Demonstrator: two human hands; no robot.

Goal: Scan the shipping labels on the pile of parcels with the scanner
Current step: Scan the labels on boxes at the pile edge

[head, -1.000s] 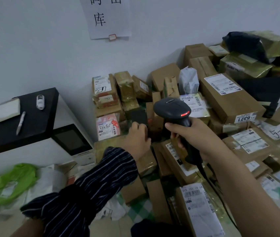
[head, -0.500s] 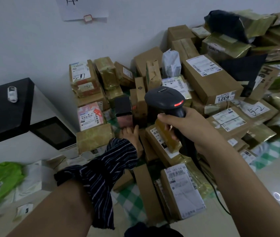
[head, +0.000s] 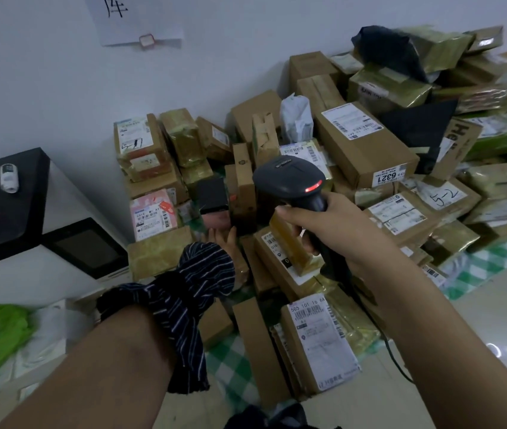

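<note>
While the right hand grips the scanner, the left hand, its grasp hidden behind the striped sleeve, should turn the pinkish parcel label-up before aiming squarely.

This looks like a parcel collection point or a courier storeroom. From 11 to 3 o'clock a big pile of parcels lies on a green-checked sheet against a white wall, and most cartons and taped bags carry a printed shipping label. Some have number codes, such as a sticker reading 6321 and a hand-written 5-2. At 12 o'clock a paper sign with a Chinese character hangs on the wall, at 9 o'clock stands a white machine with a dark screen, and a corded barcode scanner is in the centre.
</note>
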